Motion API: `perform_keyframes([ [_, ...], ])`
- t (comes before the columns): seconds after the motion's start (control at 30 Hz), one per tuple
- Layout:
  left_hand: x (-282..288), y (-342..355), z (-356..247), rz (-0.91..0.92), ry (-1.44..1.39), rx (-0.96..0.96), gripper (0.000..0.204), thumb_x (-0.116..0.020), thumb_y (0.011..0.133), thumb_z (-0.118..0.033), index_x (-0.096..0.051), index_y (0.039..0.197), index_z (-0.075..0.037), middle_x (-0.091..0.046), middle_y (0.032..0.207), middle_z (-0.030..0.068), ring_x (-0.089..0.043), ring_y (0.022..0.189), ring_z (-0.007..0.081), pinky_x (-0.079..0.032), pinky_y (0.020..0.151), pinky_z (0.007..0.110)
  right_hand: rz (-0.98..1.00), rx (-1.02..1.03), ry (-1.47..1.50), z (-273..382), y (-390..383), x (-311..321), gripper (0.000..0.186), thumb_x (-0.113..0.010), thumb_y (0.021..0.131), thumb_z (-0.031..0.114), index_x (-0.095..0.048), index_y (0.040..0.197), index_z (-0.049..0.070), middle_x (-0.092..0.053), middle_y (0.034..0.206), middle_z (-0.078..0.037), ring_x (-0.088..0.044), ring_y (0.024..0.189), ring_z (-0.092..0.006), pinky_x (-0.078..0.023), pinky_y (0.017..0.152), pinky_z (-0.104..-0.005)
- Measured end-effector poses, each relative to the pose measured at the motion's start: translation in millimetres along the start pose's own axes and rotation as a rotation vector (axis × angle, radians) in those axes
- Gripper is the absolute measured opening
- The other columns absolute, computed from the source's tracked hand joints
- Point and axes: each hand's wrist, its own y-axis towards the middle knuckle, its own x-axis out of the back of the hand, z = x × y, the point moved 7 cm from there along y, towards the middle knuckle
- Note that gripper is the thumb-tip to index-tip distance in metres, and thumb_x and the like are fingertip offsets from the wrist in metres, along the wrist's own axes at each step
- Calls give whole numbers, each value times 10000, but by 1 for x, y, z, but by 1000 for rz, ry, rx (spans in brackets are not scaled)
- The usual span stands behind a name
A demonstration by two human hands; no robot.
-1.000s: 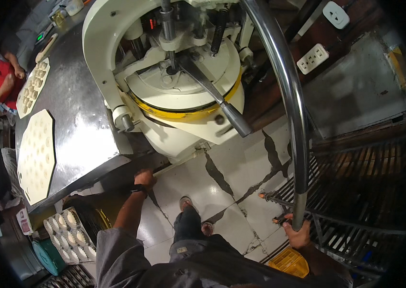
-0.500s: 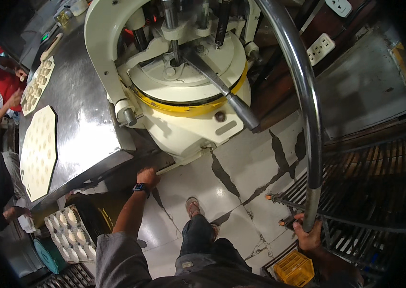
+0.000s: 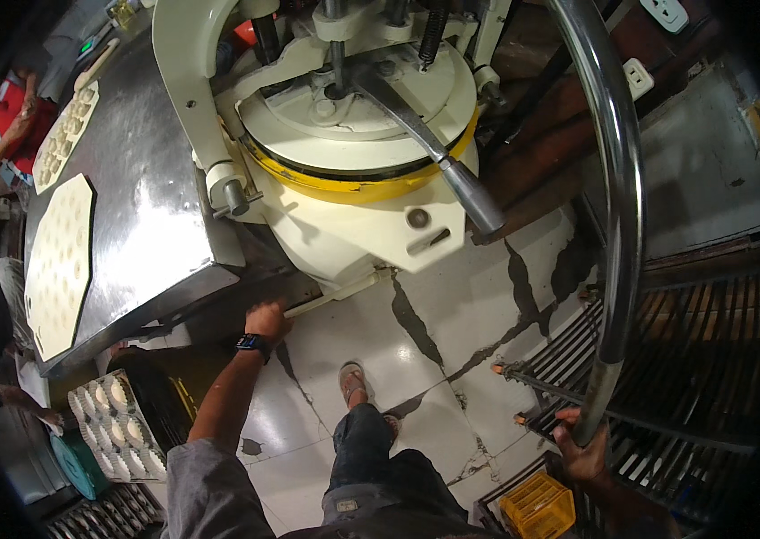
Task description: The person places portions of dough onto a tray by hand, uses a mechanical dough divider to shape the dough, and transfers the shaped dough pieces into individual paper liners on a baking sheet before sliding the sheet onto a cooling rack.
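A cream dough divider machine [image 3: 362,148] with a round head and a yellow ring [image 3: 353,187] stands ahead of me. My left hand [image 3: 268,322], with a watch on its wrist, is closed on the end of a thin cream lever [image 3: 335,295] low on the machine's base. Far to the right, my right hand [image 3: 584,454] wraps round the lower end of a long curved chrome lever [image 3: 618,207]. A short dark-gripped handle [image 3: 470,193] slants across the round head, with neither hand on it. Below the ring, a cream plate [image 3: 380,229] with a hole and a slot juts toward me.
On the steel table [image 3: 142,180] at left lie a dimpled cream board [image 3: 61,260] and another board of dough balls [image 3: 67,135]. Beyond it, a person in red [image 3: 7,117] works. Filled paper-cup trays [image 3: 119,427], a black rack [image 3: 667,359] and a yellow crate [image 3: 537,505] stand nearby.
The view has shifted slightly. My right hand and the long chrome lever have moved a little right and nearer. My left hand stays on the thin lever.
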Motion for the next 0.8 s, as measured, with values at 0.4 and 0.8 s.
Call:
perform_keyframes([
  [0.4,-4,5,4,65,40,-16,321,-726,798,-317,-709,1022,-87,-708,1042,196,-680,996,377,-536,883,498,89,100,-221,3,-2,-1,322,-681,931,106,-501,1167,-19,-557,1030,-100,-545,844,-150,-471,781,-333],
  [0.8,-2,1,5,32,36,-34,348,-710,807,-324,-687,1094,-129,-689,1074,213,-655,1016,404,-515,904,520,24,0,-105,6,-5,-1,355,-659,937,103,-452,1188,-40,-521,1073,-143,-515,948,-186,-450,867,-368],
])
